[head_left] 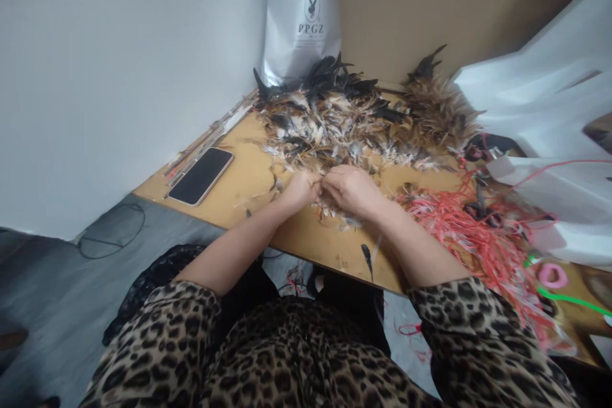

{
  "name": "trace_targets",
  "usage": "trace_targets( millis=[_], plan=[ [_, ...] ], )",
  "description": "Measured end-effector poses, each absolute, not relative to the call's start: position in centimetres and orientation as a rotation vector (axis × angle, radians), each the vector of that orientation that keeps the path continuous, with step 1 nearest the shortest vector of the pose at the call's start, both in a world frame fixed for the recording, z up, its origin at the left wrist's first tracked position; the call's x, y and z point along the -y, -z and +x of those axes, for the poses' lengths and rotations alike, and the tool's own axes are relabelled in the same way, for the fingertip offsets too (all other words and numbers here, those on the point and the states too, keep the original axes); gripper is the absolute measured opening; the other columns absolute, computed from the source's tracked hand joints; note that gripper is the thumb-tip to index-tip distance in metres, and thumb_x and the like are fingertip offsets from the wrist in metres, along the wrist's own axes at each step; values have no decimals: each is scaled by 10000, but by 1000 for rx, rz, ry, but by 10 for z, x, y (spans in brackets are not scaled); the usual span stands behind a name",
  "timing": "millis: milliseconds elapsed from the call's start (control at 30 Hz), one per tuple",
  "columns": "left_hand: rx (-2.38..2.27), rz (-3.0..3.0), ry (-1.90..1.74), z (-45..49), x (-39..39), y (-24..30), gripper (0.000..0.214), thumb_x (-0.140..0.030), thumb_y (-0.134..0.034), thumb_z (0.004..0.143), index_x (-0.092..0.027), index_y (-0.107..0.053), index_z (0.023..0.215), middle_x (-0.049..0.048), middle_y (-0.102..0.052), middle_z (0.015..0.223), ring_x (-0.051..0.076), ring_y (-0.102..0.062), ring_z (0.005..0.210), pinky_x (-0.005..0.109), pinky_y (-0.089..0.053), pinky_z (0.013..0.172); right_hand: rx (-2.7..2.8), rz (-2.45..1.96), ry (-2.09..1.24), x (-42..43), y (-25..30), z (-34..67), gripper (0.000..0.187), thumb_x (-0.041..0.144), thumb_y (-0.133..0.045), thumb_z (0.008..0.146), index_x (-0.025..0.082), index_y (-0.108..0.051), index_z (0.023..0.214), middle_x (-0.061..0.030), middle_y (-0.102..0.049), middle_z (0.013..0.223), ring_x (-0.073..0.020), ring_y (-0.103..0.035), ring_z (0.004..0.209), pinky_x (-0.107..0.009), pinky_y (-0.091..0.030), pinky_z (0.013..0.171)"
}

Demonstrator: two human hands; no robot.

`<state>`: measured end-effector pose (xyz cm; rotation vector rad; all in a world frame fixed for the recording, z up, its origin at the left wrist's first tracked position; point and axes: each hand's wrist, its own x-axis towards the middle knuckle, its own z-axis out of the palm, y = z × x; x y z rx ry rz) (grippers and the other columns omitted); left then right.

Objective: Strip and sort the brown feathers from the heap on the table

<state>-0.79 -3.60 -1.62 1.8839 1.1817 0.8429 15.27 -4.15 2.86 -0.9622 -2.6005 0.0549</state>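
Note:
My left hand [305, 189] and my right hand [351, 188] meet over the table, at the near edge of a large pile of feathers [335, 118]. Both are closed, with fingertips pinched close together. Small brown feathers [327, 209] show just below and between them; the fingers hide what exactly is gripped. The pile mixes brown, white and black feathers, the black ones toward the back. One dark feather [367, 258] lies alone near the table's front edge.
A black-screened phone [201, 176] lies at the left of the wooden table [248, 185]. Red strings [473, 236] heap up at the right, near a pink ring [553, 275] and green cord [574, 301]. A white printed bag [303, 19] stands behind the feathers; white sheeting [530, 95] rises at right.

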Motion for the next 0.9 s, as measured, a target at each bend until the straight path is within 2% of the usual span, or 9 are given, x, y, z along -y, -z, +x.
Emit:
trace_targets(
  millis=[67,133,233,300,400,500,700,900],
  plan=[
    [-1070,2064,-804,-8,40,14,225,-95,-472,724,-147,-546,518,-10,-558,484,75,-513,485,180,-384,533,2539,-980,-202,35,-31,161,224,233,-447,817,150,-625,709,-67,-584,703,-155,-502,695,-269,-344,650],
    [-920,2097,-756,-7,44,12,221,-132,-479,746,-150,-559,541,-8,-573,525,75,-526,514,178,-392,551,2400,-1010,-530,28,-29,171,187,265,-504,784,150,-632,710,-43,-595,685,-138,-512,659,-257,-368,637],
    [-861,1856,-765,-5,49,7,210,-232,-497,776,-140,-575,604,0,-576,542,70,-525,480,175,-399,509,2089,-1042,-1040,18,-22,182,219,362,-591,716,148,-631,698,-22,-608,658,-124,-515,593,-248,-396,588],
    [-874,1643,-820,-3,49,5,231,-289,-513,777,-125,-576,626,5,-563,506,73,-518,443,179,-401,472,1938,-1034,-1175,15,-17,183,237,389,-630,672,152,-632,684,-19,-612,656,-125,-517,583,-248,-404,570],
    [-925,1394,-967,-1,44,5,247,-319,-570,741,-106,-577,616,5,-549,478,66,-493,403,175,-387,427,1840,-1026,-1129,13,-10,177,224,374,-663,634,154,-630,654,-13,-603,638,-121,-505,582,-244,-399,566],
    [-1003,1209,-1047,0,37,12,211,-281,-605,712,-103,-572,603,-4,-554,497,46,-488,408,158,-385,424,1777,-1076,-999,15,-2,166,232,377,-629,670,145,-627,667,-2,-576,589,-104,-468,539,-236,-381,546],
    [-1079,1079,-1055,1,33,21,157,-205,-581,724,-98,-571,609,0,-561,505,47,-499,408,155,-386,413,1904,-1127,-661,26,6,152,177,292,-535,744,156,-618,668,-9,-581,602,-108,-483,545,-230,-370,551],
    [-1165,1115,-1027,3,36,20,184,-143,-526,748,-101,-552,571,-3,-546,455,48,-494,382,154,-392,409,2131,-1039,-321,33,2,148,178,199,-476,772,163,-597,647,-36,-581,645,-139,-507,639,-261,-376,657]
  ],
)
